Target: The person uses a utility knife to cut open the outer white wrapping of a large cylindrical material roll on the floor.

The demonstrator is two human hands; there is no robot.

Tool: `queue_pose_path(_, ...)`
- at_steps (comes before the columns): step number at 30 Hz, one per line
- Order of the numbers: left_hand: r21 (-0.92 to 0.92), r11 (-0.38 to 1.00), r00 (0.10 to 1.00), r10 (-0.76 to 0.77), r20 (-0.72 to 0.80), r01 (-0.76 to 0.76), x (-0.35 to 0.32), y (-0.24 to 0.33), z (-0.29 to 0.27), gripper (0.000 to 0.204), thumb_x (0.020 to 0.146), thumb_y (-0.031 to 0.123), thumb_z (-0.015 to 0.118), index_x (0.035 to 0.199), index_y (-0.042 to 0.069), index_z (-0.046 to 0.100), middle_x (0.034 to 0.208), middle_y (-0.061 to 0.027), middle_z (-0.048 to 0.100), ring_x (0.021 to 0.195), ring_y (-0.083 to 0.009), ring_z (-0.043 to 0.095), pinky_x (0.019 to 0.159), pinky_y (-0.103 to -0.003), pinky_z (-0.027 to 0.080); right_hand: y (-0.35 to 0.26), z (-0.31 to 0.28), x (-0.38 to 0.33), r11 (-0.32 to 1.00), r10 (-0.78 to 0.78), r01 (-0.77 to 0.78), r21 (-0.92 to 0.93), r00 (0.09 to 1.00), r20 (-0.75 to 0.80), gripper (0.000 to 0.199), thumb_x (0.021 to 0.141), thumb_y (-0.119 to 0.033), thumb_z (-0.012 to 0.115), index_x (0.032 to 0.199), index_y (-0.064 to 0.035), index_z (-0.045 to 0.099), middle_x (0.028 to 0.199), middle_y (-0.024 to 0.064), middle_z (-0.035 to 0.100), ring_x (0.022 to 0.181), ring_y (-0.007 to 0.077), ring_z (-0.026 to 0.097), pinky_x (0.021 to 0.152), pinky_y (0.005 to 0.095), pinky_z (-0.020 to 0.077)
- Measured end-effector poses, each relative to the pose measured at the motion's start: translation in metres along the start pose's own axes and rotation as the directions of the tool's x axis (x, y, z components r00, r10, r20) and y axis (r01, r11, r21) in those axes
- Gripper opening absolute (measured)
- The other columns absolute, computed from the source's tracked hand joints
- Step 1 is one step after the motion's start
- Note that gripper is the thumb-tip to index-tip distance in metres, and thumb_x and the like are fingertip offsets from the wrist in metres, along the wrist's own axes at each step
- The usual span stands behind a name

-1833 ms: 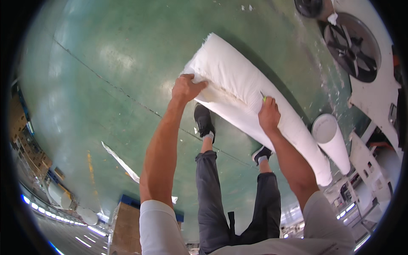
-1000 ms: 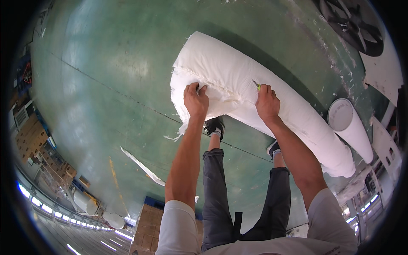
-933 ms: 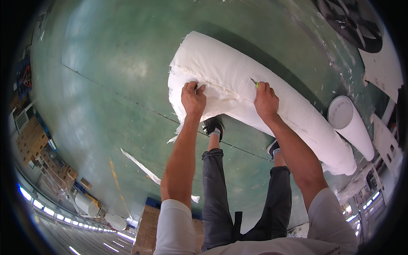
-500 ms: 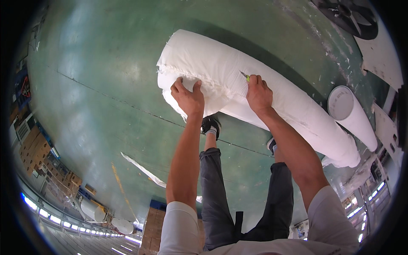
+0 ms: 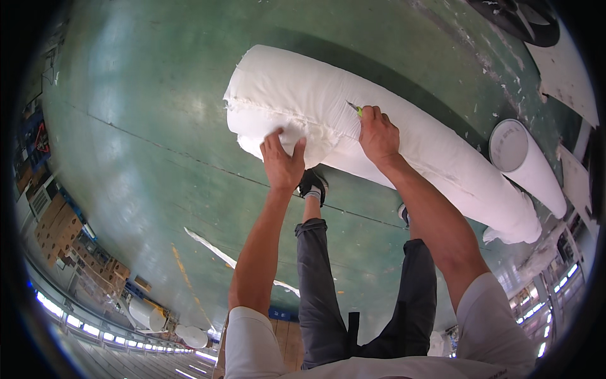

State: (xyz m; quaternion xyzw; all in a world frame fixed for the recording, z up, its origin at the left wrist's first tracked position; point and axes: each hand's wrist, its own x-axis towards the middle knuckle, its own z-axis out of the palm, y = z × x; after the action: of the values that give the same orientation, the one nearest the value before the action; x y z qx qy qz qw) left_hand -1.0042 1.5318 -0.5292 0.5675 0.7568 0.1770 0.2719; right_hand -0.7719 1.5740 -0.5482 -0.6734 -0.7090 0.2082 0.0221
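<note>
A long, thick roll of white fabric-like sheet [image 5: 284,72] lies slantwise on the floor, with a ragged, torn seam along its near side. Over the left end's loose, bulging flap is my left hand [image 5: 282,159], its fingers and thumb spread with nothing visible between them; whether the fingertips press on the sheet is hard to tell. In my closed right hand [image 5: 380,136] is a small utility knife [image 5: 358,110] with a green handle. Its thin blade points up and left over the top of the roll. The palm hides most of the handle.
My shoes [image 5: 312,183] stand close to the roll's near side. Right of it lies a white tube [image 5: 536,167] with a round end, and beyond that a dark round wheel-like object [image 5: 521,22]. A white strip [image 5: 211,248] lies on the green floor; cardboard boxes [image 5: 58,230] stand far left.
My left hand has drawn back a little toward me from the seam. My right hand, with the knife, has shifted slightly left. The roll's left end appears a bit further left.
</note>
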Motion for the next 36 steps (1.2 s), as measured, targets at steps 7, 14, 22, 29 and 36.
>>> queue_pose_path(7, 0.03, 0.927, 0.928, -0.372, -0.029, 0.373, 0.019, 0.035, 0.028, 0.049, 0.073, 0.023, 0.085, 0.112, 0.003, 0.063, 0.104, -0.0125, 0.063, 0.104, -0.0359, 0.057, 0.087, -0.044, 0.048, -0.011, 0.002, 0.003, 1.0, -0.013, 0.012, -0.015, 1.0, -0.012, 0.012, 0.095, -0.019, 0.056, 0.093, -0.0088, 0.049, 0.088, 0.01, 0.059, 0.076, 0.0297, 0.064, 0.061, 0.0432, 0.0558)
queue_pose_path(14, 0.032, 0.994, 0.952, -0.109, 0.287, 0.104, -0.024, 0.01, 0.016, 0.029, 0.074, 0.017, 0.081, 0.097, 0.004, 0.069, 0.093, -0.0129, 0.066, 0.095, -0.0362, 0.061, 0.086, -0.045, 0.049, -0.002, 0.005, 0.008, 0.996, -0.064, 0.058, -0.061, 0.993, -0.1, 0.013, 0.095, -0.02, 0.058, 0.095, -0.0091, 0.05, 0.086, 0.009, 0.059, 0.072, 0.0283, 0.064, 0.055, 0.0407, 0.0552)
queue_pose_path(22, 0.063, 0.948, 0.949, -0.309, -0.066, 0.313, -0.013, 0.042, 0.034, 0.053, 0.068, 0.029, 0.089, 0.107, 0.002, 0.065, 0.109, -0.0176, 0.062, 0.107, -0.0387, 0.055, 0.091, -0.046, 0.047, -0.01, -0.004, -0.002, 0.991, -0.114, 0.117, 0.067, 0.993, -0.041, 0.013, 0.094, -0.018, 0.058, 0.098, -0.0073, 0.052, 0.086, 0.0098, 0.06, 0.073, 0.029, 0.064, 0.057, 0.0434, 0.0552)
queue_pose_path(29, -0.018, 0.973, 0.969, -0.232, -0.085, 0.231, -0.024, 0.029, 0.048, 0.037, 0.069, 0.017, 0.085, 0.098, 0.001, 0.066, 0.105, -0.012, 0.065, 0.105, -0.0364, 0.055, 0.09, -0.045, 0.047, -0.062, -0.012, -0.013, 0.959, -0.265, 0.282, -0.012, 0.915, 0.305, 0.023, 0.086, -0.016, 0.064, 0.1, 0.0002, 0.056, 0.078, 0.0133, 0.067, 0.071, 0.0262, 0.07, 0.057, 0.0377, 0.0578)
queue_pose_path(36, -0.064, 0.983, 0.977, -0.181, -0.112, 0.175, -0.027, 0.023, 0.058, 0.028, 0.075, 0.009, 0.075, 0.1, -0.001, 0.067, 0.102, -0.0181, 0.064, 0.098, -0.0403, 0.055, 0.087, -0.046, 0.047, -0.068, 0.007, -0.016, 0.979, -0.174, 0.196, -0.063, 0.951, 0.257, 0.025, 0.083, -0.015, 0.063, 0.097, 0.0044, 0.056, 0.077, 0.0175, 0.069, 0.072, 0.027, 0.072, 0.06, 0.037, 0.0592)
